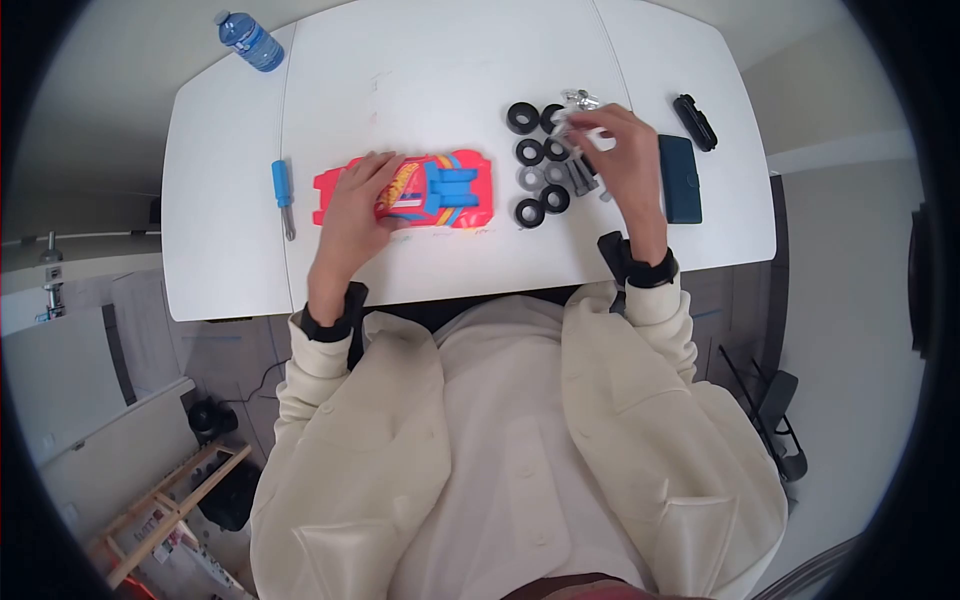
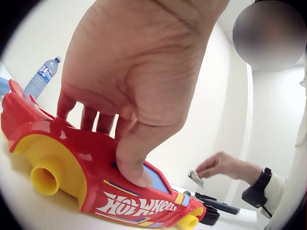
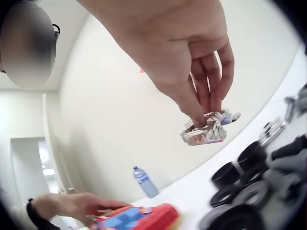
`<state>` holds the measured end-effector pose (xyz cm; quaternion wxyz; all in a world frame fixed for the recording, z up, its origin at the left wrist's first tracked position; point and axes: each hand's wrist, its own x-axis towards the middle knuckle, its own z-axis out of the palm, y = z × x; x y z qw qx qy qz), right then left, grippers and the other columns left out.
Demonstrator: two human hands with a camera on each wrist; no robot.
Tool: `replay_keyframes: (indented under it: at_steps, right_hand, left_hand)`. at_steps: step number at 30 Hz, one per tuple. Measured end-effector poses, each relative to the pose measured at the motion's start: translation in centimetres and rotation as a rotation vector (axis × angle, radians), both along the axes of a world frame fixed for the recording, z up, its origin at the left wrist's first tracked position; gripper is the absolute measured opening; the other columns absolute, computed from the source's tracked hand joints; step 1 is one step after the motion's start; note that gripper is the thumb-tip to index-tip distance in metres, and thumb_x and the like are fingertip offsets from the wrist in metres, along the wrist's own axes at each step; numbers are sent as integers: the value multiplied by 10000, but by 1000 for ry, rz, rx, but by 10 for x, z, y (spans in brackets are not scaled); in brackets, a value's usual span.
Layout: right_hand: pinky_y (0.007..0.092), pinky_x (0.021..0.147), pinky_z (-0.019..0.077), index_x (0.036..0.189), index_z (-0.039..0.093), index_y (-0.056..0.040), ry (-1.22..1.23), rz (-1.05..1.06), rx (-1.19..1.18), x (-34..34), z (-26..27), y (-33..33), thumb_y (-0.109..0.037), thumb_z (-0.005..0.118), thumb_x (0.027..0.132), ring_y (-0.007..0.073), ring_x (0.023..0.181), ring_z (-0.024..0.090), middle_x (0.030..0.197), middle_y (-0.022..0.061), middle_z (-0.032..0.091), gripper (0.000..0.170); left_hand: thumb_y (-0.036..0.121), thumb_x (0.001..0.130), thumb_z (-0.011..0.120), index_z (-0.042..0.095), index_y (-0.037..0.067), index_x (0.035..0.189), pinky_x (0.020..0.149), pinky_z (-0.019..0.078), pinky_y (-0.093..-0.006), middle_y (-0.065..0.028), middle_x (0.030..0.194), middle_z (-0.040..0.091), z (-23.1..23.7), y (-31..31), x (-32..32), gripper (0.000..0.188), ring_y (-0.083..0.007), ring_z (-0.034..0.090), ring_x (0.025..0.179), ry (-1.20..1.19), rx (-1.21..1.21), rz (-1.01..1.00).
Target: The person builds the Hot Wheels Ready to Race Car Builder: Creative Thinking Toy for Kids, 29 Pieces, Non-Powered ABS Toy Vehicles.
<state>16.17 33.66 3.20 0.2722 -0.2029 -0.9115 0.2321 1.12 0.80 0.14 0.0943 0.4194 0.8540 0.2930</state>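
Observation:
A red toy car body (image 1: 481, 200) with blue and yellow markings lies on the white table. My left hand (image 1: 355, 220) grips it across one end, thumb on the near side and fingers over the far side. Its yellow wheel hub (image 2: 46, 179) carries no wheel in the left wrist view. My right hand (image 1: 630, 168) is raised over the loose parts. Between thumb and fingertips it pinches a shiny chrome plastic piece (image 3: 204, 135), held above the table. Below that hand lie several black tires (image 1: 522, 118) and grey wheel rings (image 1: 531, 179).
Another chrome piece (image 3: 272, 130) and grey bolt-like parts (image 1: 581, 178) lie by the tires. A blue-handled screwdriver (image 1: 281, 190) lies left of the car. A water bottle (image 1: 252, 42) stands at the far left. A dark flat case (image 1: 680, 180) and a black object (image 1: 695, 123) lie at the right.

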Motion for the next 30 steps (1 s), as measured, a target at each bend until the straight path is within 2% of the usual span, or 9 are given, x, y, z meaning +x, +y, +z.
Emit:
replay_keyframes:
  at_steps: [2, 5, 7, 10, 13, 17, 22, 25, 30]
  right_hand:
    - [353, 698, 562, 960, 799, -94, 99, 380, -234, -9, 13, -35, -69, 813, 812, 253, 806, 713, 916, 36, 736, 151]
    - [369, 731, 578, 971, 794, -67, -10, 537, -137, -18, 0, -79, -53, 811, 782, 287, 838, 714, 972, 95, 752, 191]
    - [377, 743, 581, 970, 791, -52, 3, 541, -119, -25, -22, -90, -46, 811, 776, 298, 848, 714, 985, 114, 753, 196]
    - [401, 783, 588, 966, 784, -13, 26, 552, -79, -32, -21, -98, -20, 806, 767, 328, 871, 714, 997, 155, 754, 201]
    - [411, 801, 581, 955, 781, 0, 20, 511, -156, -31, -27, -104, -5, 799, 768, 347, 884, 708, 958, 186, 746, 188]
    - [420, 784, 574, 954, 776, 3, 57, 500, -127, -34, -27, -108, 1, 800, 762, 345, 870, 703, 926, 185, 742, 194]
    - [416, 786, 574, 915, 770, 3, 4, 483, -37, -35, -23, -107, 2, 781, 767, 322, 887, 698, 924, 145, 750, 148]
    - [417, 769, 571, 872, 757, 1, 49, 498, -131, -37, -40, -105, -6, 766, 778, 314, 887, 687, 930, 133, 749, 94]
    - [423, 753, 568, 843, 731, -2, 34, 528, -25, -37, -31, -108, -17, 760, 774, 317, 889, 683, 909, 135, 738, 75]
  left_hand:
    - [7, 639, 890, 573, 100, 1446, 1146, 424, -465, -125, 1455, 570, 5, 8, 9, 872, -379, 485, 1382, 31, -8, 22]
    - [-8, 630, 897, 549, 100, 1469, 1144, 444, -442, -120, 1471, 549, 5, 9, 16, 915, -358, 492, 1356, 76, -39, 33]
    - [-2, 629, 900, 549, 97, 1468, 1144, 444, -441, -119, 1470, 549, 5, 7, 14, 915, -353, 492, 1356, 97, -30, 45]
    - [-5, 635, 892, 546, 90, 1468, 1139, 449, -431, -114, 1474, 547, 5, 4, 12, 907, -348, 495, 1354, 78, -5, 45]
    - [-13, 647, 874, 539, 79, 1472, 1142, 442, -426, -114, 1468, 551, 5, 5, 10, 895, -346, 499, 1349, 77, 4, 9]
    - [-34, 650, 846, 532, 74, 1479, 1146, 428, -425, -120, 1459, 551, 4, 5, 5, 894, -350, 500, 1342, 77, -1, -39]
    - [-51, 642, 835, 526, 74, 1487, 1147, 422, -428, -123, 1463, 544, 2, 5, 6, 909, -357, 489, 1347, 63, 23, -23]
    - [-61, 642, 834, 524, 76, 1489, 1149, 421, -429, -123, 1463, 545, 1, 4, 9, 912, -358, 482, 1354, 55, 32, -24]
    - [-15, 642, 881, 533, 92, 1487, 1149, 424, -429, -117, 1482, 537, 3, 6, 9, 920, -362, 469, 1372, 48, -5, -5]
